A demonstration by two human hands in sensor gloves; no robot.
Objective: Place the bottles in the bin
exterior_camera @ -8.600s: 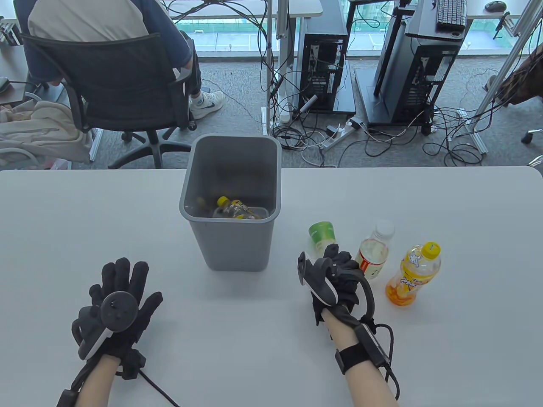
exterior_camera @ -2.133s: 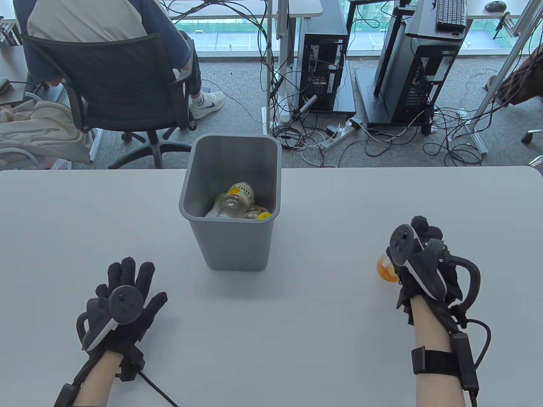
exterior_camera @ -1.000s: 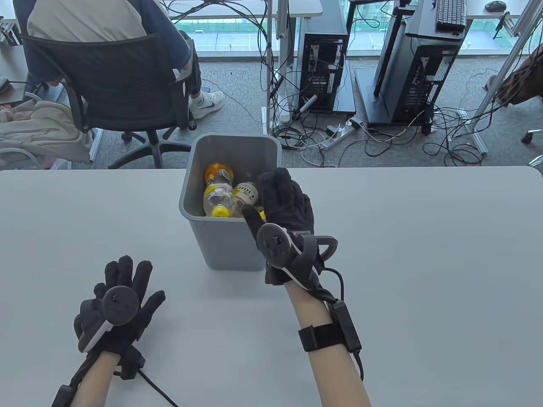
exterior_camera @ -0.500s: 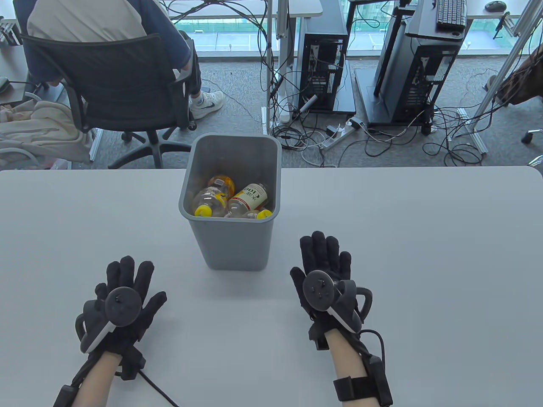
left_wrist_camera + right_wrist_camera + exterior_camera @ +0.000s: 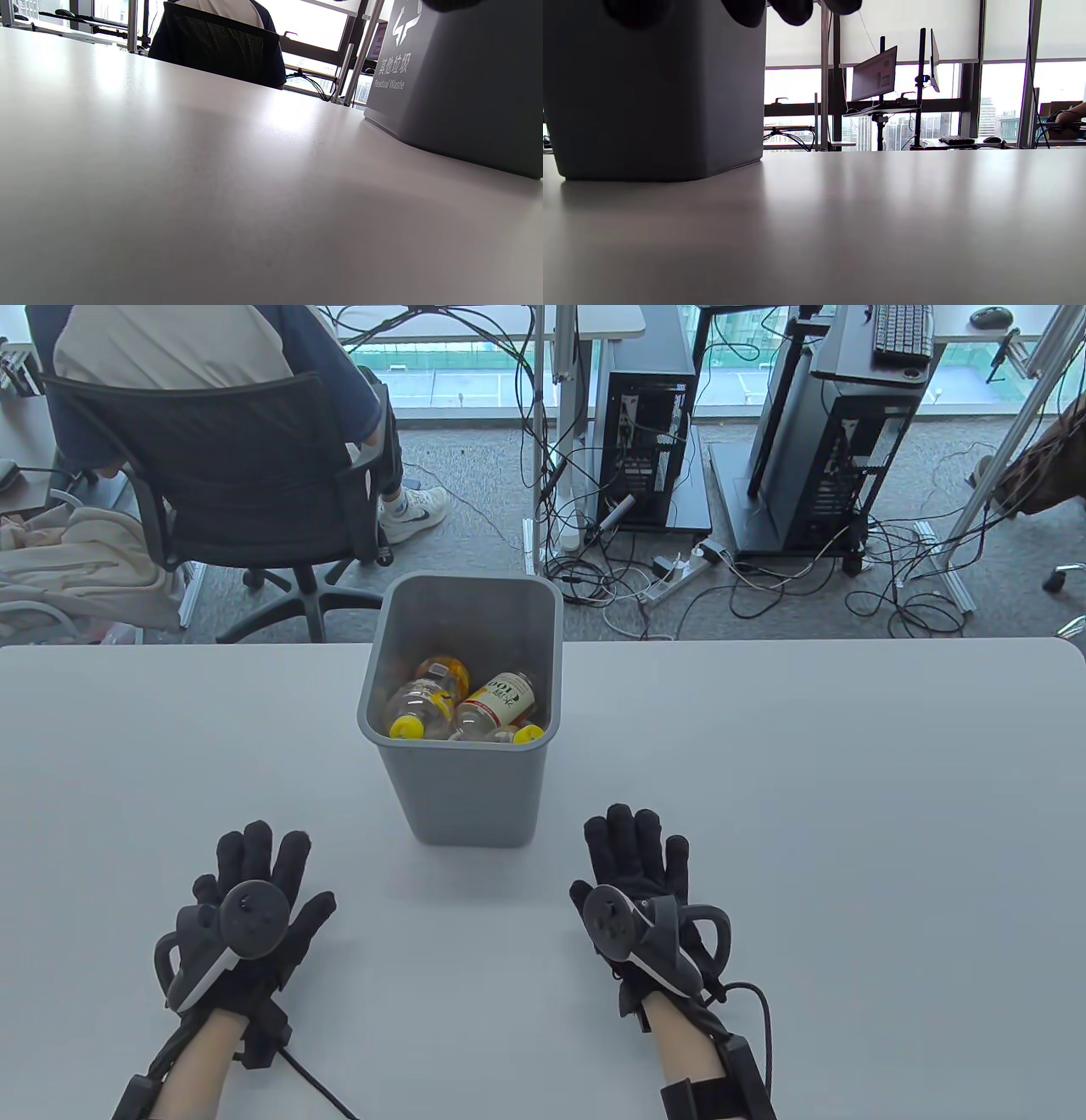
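A grey bin (image 5: 462, 789) stands on the white table (image 5: 848, 814), at its middle. Several bottles lie inside it: one with a yellow cap (image 5: 416, 711), one with a red and white label (image 5: 499, 701), and an orange one (image 5: 445, 670) behind them. My left hand (image 5: 254, 869) rests flat on the table, fingers spread, to the bin's front left. My right hand (image 5: 636, 857) rests flat on the table to the bin's front right, empty. The bin's wall fills the left wrist view (image 5: 462, 84) at right and the right wrist view (image 5: 653, 93) at left.
Behind the table a person sits in a black office chair (image 5: 221, 475). Computer towers (image 5: 649, 424) and tangled cables (image 5: 764, 577) cover the floor beyond the far edge. In the right wrist view my fingertips (image 5: 793, 10) hang from the top edge.
My right hand let the orange bottle drop into the bin a second ago, drew back toward me and now lies flat on the table. My left hand has stayed put.
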